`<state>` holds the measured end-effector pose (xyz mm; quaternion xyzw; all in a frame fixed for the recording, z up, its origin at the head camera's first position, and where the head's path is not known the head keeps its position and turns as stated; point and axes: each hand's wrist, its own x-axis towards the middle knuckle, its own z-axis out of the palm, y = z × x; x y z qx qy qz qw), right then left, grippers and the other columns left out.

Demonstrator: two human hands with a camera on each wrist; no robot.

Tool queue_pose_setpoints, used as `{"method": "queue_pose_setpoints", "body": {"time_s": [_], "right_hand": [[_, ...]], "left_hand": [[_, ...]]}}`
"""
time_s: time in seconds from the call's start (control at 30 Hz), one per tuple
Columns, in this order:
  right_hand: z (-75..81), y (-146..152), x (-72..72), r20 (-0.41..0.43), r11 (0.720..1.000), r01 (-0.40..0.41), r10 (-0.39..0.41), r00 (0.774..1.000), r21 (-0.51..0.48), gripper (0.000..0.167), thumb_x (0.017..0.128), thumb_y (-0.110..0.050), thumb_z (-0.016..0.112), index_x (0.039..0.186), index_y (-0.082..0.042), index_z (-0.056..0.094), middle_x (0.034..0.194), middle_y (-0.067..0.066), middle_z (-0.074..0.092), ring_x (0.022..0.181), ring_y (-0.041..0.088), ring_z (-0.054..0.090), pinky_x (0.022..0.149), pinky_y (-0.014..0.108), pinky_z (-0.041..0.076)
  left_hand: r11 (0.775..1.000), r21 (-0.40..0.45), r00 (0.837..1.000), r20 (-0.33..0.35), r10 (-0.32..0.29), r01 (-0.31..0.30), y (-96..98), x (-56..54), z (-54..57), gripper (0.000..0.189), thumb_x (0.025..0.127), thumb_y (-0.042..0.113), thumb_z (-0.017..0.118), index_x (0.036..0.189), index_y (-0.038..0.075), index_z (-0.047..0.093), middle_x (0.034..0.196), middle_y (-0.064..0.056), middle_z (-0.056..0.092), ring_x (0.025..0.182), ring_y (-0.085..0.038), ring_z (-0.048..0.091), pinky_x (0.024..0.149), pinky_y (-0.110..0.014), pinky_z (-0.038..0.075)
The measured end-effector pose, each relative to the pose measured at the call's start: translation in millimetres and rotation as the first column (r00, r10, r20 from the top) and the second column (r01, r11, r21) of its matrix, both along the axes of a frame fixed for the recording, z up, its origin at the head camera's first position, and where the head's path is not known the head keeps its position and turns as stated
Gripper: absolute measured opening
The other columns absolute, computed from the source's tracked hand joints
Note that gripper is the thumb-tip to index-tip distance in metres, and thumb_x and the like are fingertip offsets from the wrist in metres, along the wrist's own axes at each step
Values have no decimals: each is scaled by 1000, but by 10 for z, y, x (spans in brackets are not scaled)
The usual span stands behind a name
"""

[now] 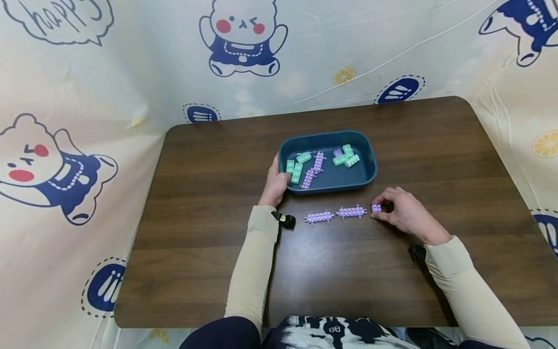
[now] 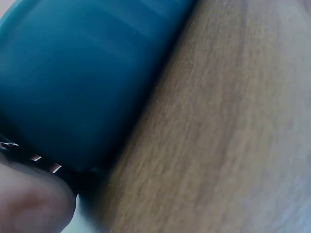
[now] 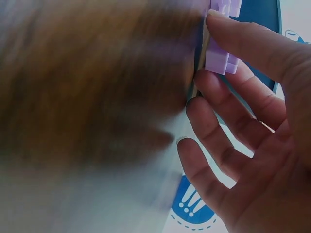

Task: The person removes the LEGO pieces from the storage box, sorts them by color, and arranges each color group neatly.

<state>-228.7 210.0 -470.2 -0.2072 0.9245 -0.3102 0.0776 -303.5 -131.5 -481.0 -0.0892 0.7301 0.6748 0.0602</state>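
My left hand grips the left end of a dark teal tray, its thumb near the front corner. In the left wrist view, the tray's outer wall looms close above the wood, with a fingertip at lower left. Just in front of the tray, my right hand pinches a small purple building brick between thumb and fingers, low over the table. The right wrist view shows this brick by the thumb tip, the other fingers loosely bent. Two purple studded pieces with side clips, one left and one right, lie in a row leftward of it.
Inside the tray lie several green bricks, two joined purple clip pieces and a purple brick beside a green cluster. The brown wooden table meets a printed cloth backdrop along its far edge.
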Motion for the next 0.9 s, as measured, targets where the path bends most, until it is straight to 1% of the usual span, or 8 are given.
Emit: {"method": "queue_pose_setpoints", "body": {"time_s": [0.27, 0.43, 0.53, 0.73, 0.9], "right_hand": [[-6, -29, -10, 22, 1000, 3, -3, 1000, 23, 24, 77, -23, 82, 97, -12, 72, 97, 4, 63, 92, 24, 53, 80, 44, 45], [-9, -41, -19, 9, 1000, 9, -9, 1000, 21, 25, 76, -24, 83, 95, -11, 73, 96, 3, 63, 91, 24, 53, 79, 44, 45], [-10, -44, -24, -1, 1000, 10, -10, 1000, 20, 26, 75, -25, 84, 94, -11, 73, 95, 3, 63, 91, 24, 53, 80, 45, 44], [-7, -50, -33, 20, 999, 20, -21, 1000, 34, 28, 75, -28, 84, 95, -12, 73, 96, 3, 64, 94, 26, 53, 87, 51, 39], [-2, -49, -35, 30, 999, 8, -9, 1000, 41, 29, 75, -28, 83, 96, -10, 73, 97, 5, 64, 97, 28, 53, 92, 55, 35]], "left_hand": [[1000, -2, 1000, 9, -10, 10, 3, -7, -7, 89, 80, -15, 40, 157, 24, 16, 159, 0, 22, 135, -19, 29, 108, -36, 30], [1000, 7, 1000, 3, -2, 2, 0, -2, 9, 90, 79, -15, 40, 157, 23, 17, 158, -2, 24, 132, -20, 32, 102, -34, 34], [1000, 11, 1000, 3, -1, 1, 1, 1, 15, 90, 79, -15, 40, 157, 23, 17, 158, -2, 24, 132, -20, 32, 101, -33, 34], [1000, 9, 1000, 15, -4, 4, -5, -6, -1, 90, 80, -16, 40, 157, 24, 17, 158, 0, 24, 133, -19, 31, 106, -35, 31], [1000, 12, 1000, 22, 0, 0, -8, -4, 2, 90, 80, -15, 40, 157, 25, 17, 158, 0, 23, 134, -19, 29, 108, -37, 30]]}}
